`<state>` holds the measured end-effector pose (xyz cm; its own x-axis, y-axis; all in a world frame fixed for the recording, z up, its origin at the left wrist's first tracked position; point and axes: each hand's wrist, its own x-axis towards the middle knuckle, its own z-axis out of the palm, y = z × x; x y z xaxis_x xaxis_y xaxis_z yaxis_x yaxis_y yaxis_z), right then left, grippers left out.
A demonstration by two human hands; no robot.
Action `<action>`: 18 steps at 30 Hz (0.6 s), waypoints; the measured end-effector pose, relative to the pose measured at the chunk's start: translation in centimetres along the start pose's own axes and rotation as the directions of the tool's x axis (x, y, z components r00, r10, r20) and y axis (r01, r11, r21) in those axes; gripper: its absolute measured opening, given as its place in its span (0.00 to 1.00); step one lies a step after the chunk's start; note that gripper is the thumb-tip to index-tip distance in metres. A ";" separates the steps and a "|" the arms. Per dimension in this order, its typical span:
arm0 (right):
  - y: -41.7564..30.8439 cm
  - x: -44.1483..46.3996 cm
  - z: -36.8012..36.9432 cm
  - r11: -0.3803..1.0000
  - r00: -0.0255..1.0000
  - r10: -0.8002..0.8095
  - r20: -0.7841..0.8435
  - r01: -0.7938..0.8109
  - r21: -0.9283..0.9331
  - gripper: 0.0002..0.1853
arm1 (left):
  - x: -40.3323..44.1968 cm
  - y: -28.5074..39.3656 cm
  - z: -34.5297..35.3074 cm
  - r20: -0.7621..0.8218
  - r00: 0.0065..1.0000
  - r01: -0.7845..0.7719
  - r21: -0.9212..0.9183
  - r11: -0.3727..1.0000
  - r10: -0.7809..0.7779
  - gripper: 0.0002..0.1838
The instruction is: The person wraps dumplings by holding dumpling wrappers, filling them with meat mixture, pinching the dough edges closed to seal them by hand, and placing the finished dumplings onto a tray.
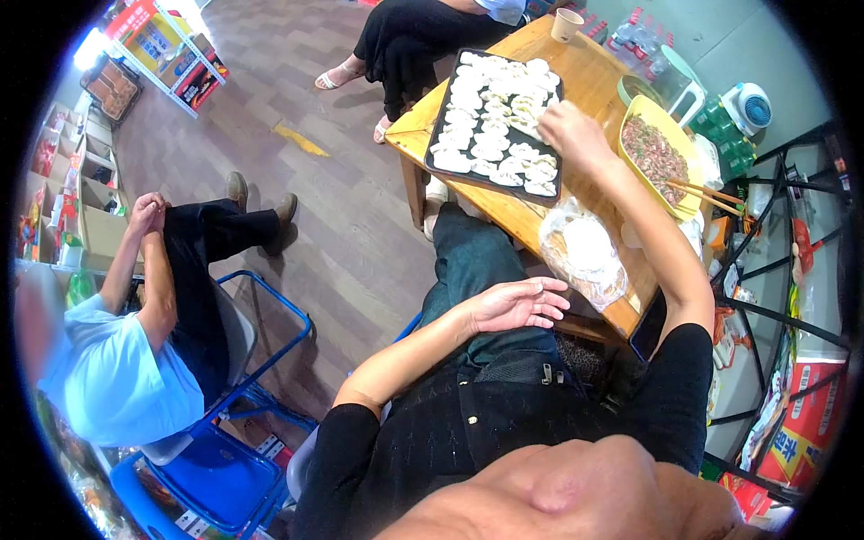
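Note:
My right hand [573, 135] reaches over the right side of a black tray [494, 184], its fingers bent down and closed around a dumpling at the tray's edge; the fingertips are partly hidden. Rows of pale dumplings [490, 121] fill most of the tray. Above my lap, my left hand [517, 304] is held palm up with its fingers apart and nothing in it. Near it on the table lies a clear plastic bag [583, 252] with round white wrappers. A yellow bowl [627, 135] of minced filling [657, 157] stands right of my right forearm, with chopsticks [706, 192] across its rim.
The wooden table [414, 135] also bears a paper cup [566, 25] at its far end. Bottles and a black metal rack [774, 306] line the right side. A seated person [126, 351] is at left by a blue chair [216, 477]; another person's legs [396, 58] are beyond the table.

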<state>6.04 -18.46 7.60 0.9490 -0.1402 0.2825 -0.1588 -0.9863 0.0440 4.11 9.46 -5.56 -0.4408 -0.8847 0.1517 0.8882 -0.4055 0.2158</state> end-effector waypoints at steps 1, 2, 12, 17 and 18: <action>0.5 0.5 0.0 0.998 0.994 0.015 -0.108 -0.009 0.056 0.11 | 0.0 0.1 0.0 0.009 1.000 0.004 0.000 1.000 -0.004 0.25; 1.1 1.2 0.0 0.998 0.994 0.017 -0.105 -0.011 0.058 0.11 | 0.0 0.1 -0.1 0.008 1.000 0.005 -0.003 1.000 -0.005 0.25; 6.6 13.9 3.7 0.944 0.969 0.232 -0.087 -0.203 0.260 0.16 | 0.4 0.8 0.1 0.003 0.999 0.042 -0.036 0.998 -0.042 0.25; 5.5 17.7 5.8 0.994 0.999 0.035 0.001 -0.035 0.099 0.14 | 0.6 1.7 0.3 0.005 0.998 0.059 -0.042 0.997 -0.058 0.26; 5.5 18.2 6.4 0.998 0.999 -0.041 0.007 0.041 0.041 0.14 | 0.6 1.8 0.2 -0.001 0.998 0.070 -0.042 0.997 -0.070 0.26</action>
<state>24.23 -27.03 6.84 0.9565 -0.0999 0.2741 -0.1084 -0.9940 0.0158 5.46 8.26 -4.84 -0.5020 -0.8542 0.1356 0.8598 -0.4758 0.1854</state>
